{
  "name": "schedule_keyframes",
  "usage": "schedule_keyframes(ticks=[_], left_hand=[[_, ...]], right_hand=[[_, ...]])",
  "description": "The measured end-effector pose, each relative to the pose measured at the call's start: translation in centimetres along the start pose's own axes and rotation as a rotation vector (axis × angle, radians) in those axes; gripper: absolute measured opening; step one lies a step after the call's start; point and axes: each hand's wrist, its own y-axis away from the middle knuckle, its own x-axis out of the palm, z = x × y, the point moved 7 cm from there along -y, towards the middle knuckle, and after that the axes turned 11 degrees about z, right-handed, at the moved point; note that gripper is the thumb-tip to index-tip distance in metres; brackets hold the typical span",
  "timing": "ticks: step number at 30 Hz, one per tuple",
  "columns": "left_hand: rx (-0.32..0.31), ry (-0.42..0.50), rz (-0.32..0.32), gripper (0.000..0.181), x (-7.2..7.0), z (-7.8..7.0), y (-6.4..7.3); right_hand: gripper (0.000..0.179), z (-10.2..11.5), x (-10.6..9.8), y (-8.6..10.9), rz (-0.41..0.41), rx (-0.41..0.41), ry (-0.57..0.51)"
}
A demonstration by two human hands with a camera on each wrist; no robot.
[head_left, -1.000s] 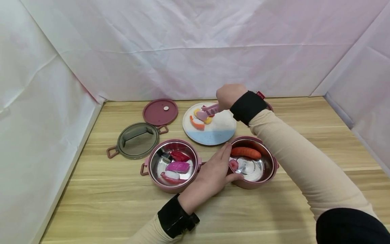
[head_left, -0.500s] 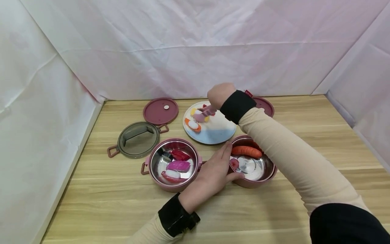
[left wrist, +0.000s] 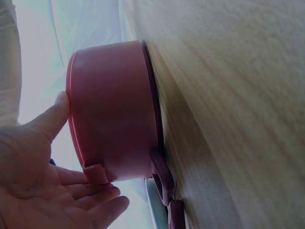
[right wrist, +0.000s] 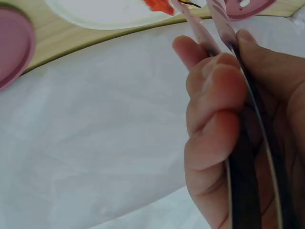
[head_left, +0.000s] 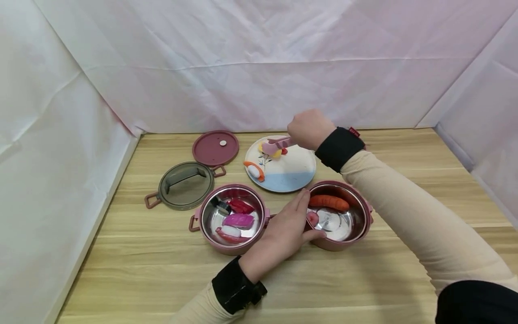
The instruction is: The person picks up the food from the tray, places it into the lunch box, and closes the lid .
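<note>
My right hand (head_left: pixel 309 129) grips pink tongs (head_left: pixel 277 144), whose dark handles (right wrist: pixel 245 176) show in the right wrist view. The tongs' heads are at the yellow and red toy food (head_left: pixel 276 153) on a white and blue plate (head_left: pixel 297 164); whether they pinch a piece I cannot tell. An orange and white shrimp sushi toy (head_left: pixel 254 171) lies by the plate's left edge. My left hand (head_left: pixel 283 227) touches the right pink pot (head_left: pixel 332 245), thumb on its rim and fingers extended along its side. Inside that pot are a sausage-like orange toy (head_left: pixel 329 202) and a small pink piece (head_left: pixel 312 218).
A second pink pot (head_left: pixel 226 249) to the left contains several sushi toys, including a purple one (head_left: pixel 238 220). Behind it lie a clear lid (head_left: pixel 186 193) with handles and a dark red lid (head_left: pixel 216 155). White cloth (head_left: pixel 243 90) encloses the wooden table.
The shrimp sushi toy has shifted left on the plate, away from the tongs. My right hand moved left, then back right, and the tongs' heads are now farther back. The left hand stays put.
</note>
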Motion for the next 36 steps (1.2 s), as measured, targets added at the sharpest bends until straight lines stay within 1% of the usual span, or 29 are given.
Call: schedule_keyframes(ticks=[3,6,10,12,14,19,23,26,30,32,36], left_hand=[[-0.012,0.001,0.009,0.098,0.0,0.2,0.0],[-0.015,0.002,0.015,0.098,0.0,0.3,0.0],[-0.014,0.002,0.019,0.098,0.1,0.3,0.0],[-0.012,0.001,0.018,0.098,0.0,0.4,0.0],[-0.009,-0.006,0.013,0.098,0.0,0.4,0.0],[0.01,0.006,-0.002,0.098,-0.1,0.2,0.0],[0.02,0.02,0.004,0.099,0.0,0.1,-0.1],[0.005,0.019,0.012,0.099,0.0,0.1,-0.2],[-0.019,-0.001,0.01,0.098,-0.1,0.2,-0.2],[-0.018,-0.019,0.001,0.098,-0.1,0.1,-0.2],[0.003,-0.032,-0.018,0.099,-0.2,-0.1,-0.2]], right_hand=[[0.021,-0.5,0.2,0.4,-0.013,-0.006,-0.01],[0.027,-1.0,0.2,1.1,-0.01,0.002,-0.044],[0.031,-1.8,0.0,2.4,0.007,0.007,-0.112],[0.029,-2.3,-0.2,3.2,0.004,0.013,-0.144],[0.028,-2.9,-0.4,4.2,-0.015,0.02,-0.158],[0.034,-3.9,-0.4,7.0,-0.058,0.035,-0.191],[0.035,-4.5,0.1,10.2,-0.074,0.046,-0.223],[0.034,-4.9,0.7,12.7,-0.067,0.071,-0.238],[0.029,-5.5,1.8,15.9,-0.001,0.13,-0.274],[0.026,-5.6,2.6,17.2,0.04,0.152,-0.289],[0.02,-5.4,4.5,19.3,0.124,0.147,-0.321]])
